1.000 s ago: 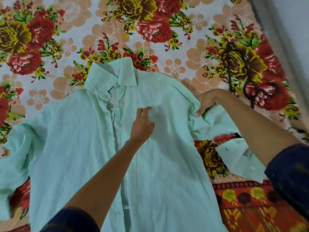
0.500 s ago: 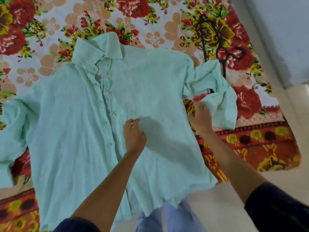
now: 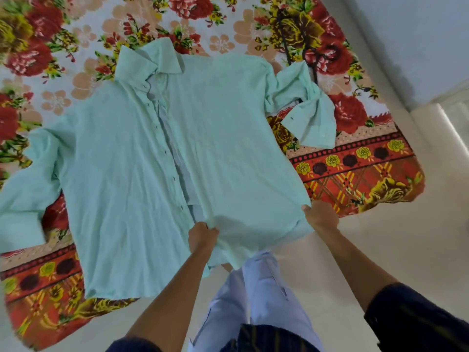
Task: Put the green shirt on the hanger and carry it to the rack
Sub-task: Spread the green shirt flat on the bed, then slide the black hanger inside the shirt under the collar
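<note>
Head view: green shirt [image 3: 228, 148] spread front-up over floral bedspread [image 3: 355, 168], collar far from the fingers, hem nearest; left hand [image 3: 201, 237] closed on the hem by the button placket; right hand [image 3: 321, 215] pinching the hem's right corner; black hanger [image 3: 311, 55] beyond the folded right sleeve, well apart from both hands.

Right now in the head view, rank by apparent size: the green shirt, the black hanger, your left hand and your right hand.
1. green shirt, by far the largest.
2. black hanger, partly hidden under the sleeve.
3. left hand and right hand: they look alike, so no ranking.
</note>
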